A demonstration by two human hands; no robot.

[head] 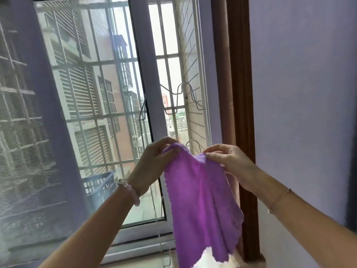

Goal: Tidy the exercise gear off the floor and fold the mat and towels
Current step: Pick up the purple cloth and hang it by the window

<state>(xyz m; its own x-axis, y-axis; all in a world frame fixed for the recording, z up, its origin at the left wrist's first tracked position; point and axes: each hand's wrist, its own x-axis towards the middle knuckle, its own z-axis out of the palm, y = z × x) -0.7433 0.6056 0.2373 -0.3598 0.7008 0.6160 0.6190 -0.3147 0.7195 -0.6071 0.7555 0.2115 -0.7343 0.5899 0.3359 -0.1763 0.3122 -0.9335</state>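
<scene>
A purple towel [204,206] is held up in front of a window [119,105], gripped along its top edge by both hands. The left hand [152,163] is closed on the towel's upper left corner, with the fingers curled over the cloth and the thumb pressed against it. The right hand [229,165] is closed on the upper right corner, the cloth pinched between thumb and fingertips. Between the two hands the top edge sags slightly, and the rest of the towel hangs freely downward in loose folds, its wavy lower hem reaching the bottom of the view. The two held corners are kept near each other, so the cloth is not stretched flat.

A beaded bracelet [129,192] is worn on the left wrist, and a thin chain bracelet [278,198] on the right wrist.

Far behind the towel, a metal grille [170,55] is seen outside the glass, with wire hangers [181,89] hooked on it. A grey basket [98,184] is seen on the outer ledge, to the left of the left wrist. A mesh screen [23,132] covers the left part of the window. To the right of the towel a brown wooden frame [239,93] runs upward, and a pale wall [305,93] fills the right side.
</scene>
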